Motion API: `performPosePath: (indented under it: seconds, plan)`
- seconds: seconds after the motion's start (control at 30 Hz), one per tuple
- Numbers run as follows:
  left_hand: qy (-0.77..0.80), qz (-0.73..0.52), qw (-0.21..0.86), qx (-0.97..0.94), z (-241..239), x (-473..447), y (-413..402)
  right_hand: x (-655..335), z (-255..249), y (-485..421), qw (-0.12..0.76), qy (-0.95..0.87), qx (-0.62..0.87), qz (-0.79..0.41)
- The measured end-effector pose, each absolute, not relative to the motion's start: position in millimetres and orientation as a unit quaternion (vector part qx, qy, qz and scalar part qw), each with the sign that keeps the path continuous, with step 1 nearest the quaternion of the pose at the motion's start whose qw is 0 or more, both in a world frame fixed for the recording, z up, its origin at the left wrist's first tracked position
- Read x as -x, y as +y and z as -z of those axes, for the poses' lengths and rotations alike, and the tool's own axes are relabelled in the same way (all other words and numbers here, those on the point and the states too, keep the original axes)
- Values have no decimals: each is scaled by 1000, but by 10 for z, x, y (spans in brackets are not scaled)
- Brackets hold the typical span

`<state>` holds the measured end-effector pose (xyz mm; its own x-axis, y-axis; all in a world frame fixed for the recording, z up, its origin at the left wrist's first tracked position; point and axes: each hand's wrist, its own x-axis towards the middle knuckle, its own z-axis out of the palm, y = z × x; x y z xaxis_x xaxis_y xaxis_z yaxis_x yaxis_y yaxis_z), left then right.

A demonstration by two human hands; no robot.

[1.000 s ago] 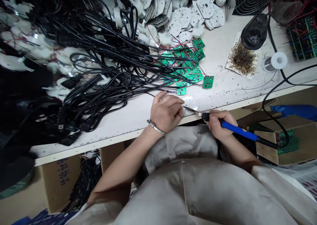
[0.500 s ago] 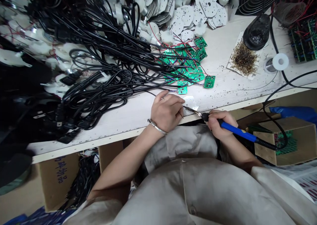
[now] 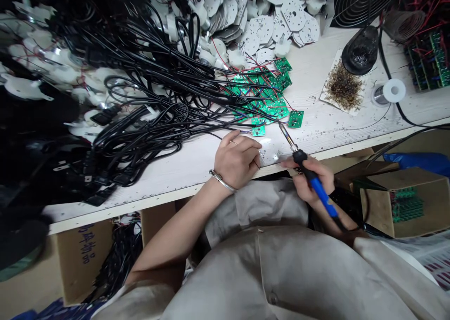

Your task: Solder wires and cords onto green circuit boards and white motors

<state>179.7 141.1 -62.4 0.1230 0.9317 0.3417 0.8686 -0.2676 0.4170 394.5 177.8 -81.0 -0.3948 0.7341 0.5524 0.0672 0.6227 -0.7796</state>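
My left hand (image 3: pixel 237 158) rests at the bench's front edge with its fingers curled together. A thin dark wire end (image 3: pixel 258 164) sticks out from under them; the rest of the grip is hidden. Just right of those fingers lies a pale, shiny plate (image 3: pixel 270 147), its outline hard to make out. My right hand (image 3: pixel 311 179) grips a blue-handled soldering iron (image 3: pixel 318 188), its metal tip slanting up and left toward the green circuit boards (image 3: pixel 276 108). One separate board (image 3: pixel 296 118) lies just right of the tip.
Black power cords (image 3: pixel 168 99) fill the left of the bench, running to the boards. White perforated plates (image 3: pixel 260 31) are heaped behind. At right are a soldering iron stand (image 3: pixel 360 50), a card with dark residue (image 3: pixel 342 87), a solder spool (image 3: pixel 393 91) and a fan (image 3: pixel 365 3).
My right hand has swung the soldering iron's tip away from my left fingers, up and to the right, so the handle now stands steeper. My left hand has hardly moved.
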Motion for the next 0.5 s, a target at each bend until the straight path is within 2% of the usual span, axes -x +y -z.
performPosePath:
  seconds: [0.17,0.3,0.5]
  plan:
    - [558,-282,97,-774,625,-1686,1382,-3817,861,1861,418,-865,194,-197]
    - [494,-305,177,-795,542,-1535,1285,-3810,916,1860,408,-875,194,-174]
    - [479,-312,143,-808,446,-1492,1247,-3817,895,1858,401,-878,208,-156]
